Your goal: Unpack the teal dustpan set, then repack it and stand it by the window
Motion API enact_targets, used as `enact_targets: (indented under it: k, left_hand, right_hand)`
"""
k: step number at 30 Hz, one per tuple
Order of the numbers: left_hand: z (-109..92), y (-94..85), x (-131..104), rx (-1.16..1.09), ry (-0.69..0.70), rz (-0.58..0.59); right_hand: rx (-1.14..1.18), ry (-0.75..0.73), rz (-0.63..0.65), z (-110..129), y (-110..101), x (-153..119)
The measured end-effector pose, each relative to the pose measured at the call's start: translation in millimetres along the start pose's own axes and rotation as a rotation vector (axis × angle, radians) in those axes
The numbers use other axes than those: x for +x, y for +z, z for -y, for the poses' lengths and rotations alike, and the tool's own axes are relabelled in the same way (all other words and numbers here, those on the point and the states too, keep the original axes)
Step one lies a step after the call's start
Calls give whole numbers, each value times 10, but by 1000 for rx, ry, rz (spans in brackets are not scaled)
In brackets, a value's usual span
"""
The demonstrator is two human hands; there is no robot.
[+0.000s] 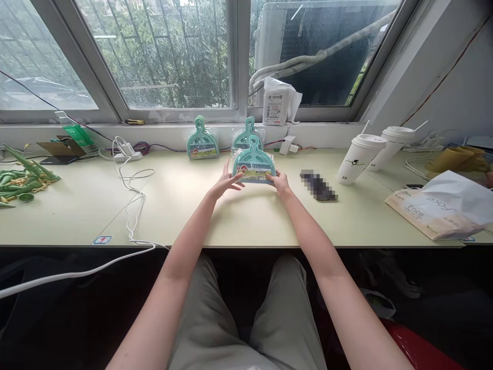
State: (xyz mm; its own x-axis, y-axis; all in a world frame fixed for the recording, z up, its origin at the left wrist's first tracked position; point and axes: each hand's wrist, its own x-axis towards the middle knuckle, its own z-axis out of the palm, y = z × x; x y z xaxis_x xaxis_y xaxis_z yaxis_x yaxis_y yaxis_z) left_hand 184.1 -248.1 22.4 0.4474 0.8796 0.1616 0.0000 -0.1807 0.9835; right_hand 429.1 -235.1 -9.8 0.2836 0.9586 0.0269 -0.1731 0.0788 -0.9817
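Between my two hands is a wrapped green dustpan set (253,163), upright with its handle on top and a printed label across its front. My left hand (227,183) is at its lower left edge, fingers spread and the thumb against the pack. The lower right corner is gripped by my right hand (280,182), with the thumb on the front. Directly behind it a second wrapped dustpan set (248,134) stands against the wall, partly hidden. Another wrapped dustpan set (202,141) leans there further left.
A phone (319,186), two white cups (360,159) and a paper bag (442,205) are on the right of the table (246,221). White cables (133,216) cross its left part, beside green plastic pieces (26,177). A box (276,107) sits on the sill.
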Motion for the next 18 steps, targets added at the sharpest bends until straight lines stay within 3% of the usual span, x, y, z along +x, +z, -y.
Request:
enact_targets:
  k: [4,7,11,15,18]
  left_hand:
    - [86,58,85,151,156,-75]
    - [150,58,137,226,233,-235]
    - [207,3,196,183,220,-451]
    - [271,-65,249,165,110,-416]
    - [320,-97,261,342,109,-406]
  right_hand:
    - [59,30,-99,29,2,-18]
    - [72,27,-42,34,16,-43]
    - [44,-17,58,25,29,-57]
    - [-89,-152,32,0,-11,-4]
    - [-265,-263,-59,-52,-43,52]
